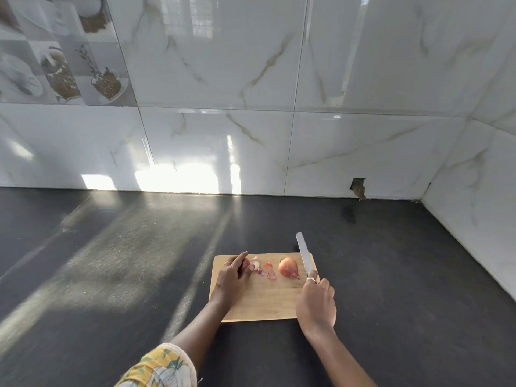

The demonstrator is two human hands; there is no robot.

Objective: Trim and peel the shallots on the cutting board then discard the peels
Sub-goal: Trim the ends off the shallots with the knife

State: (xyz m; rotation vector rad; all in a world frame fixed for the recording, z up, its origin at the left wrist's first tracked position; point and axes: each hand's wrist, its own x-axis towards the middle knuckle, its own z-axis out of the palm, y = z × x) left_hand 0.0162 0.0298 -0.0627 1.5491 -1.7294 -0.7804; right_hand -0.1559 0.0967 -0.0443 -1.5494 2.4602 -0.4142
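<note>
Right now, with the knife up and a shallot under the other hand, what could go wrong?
1. The left hand covers its shallot, fingers near the cutting spot; the knife in the right hand could nick them.
2. The unpeeled shallot lies loose beside the blade and may roll if bumped.
3. Peels are scattered on the board and could get swept onto the counter.

Our left hand (233, 277) lies palm down at the far left, fingers curled over and closed around something small, a ring on one finger. Its forearm runs back toward the near left, where a yellow patterned sleeve (160, 367) covers the upper part. Our right hand (317, 303) sits on the right, knuckles up, fist closed around a handle, forefinger stretched forward and wearing a ring. That forearm is bare and angles to the near right.
</note>
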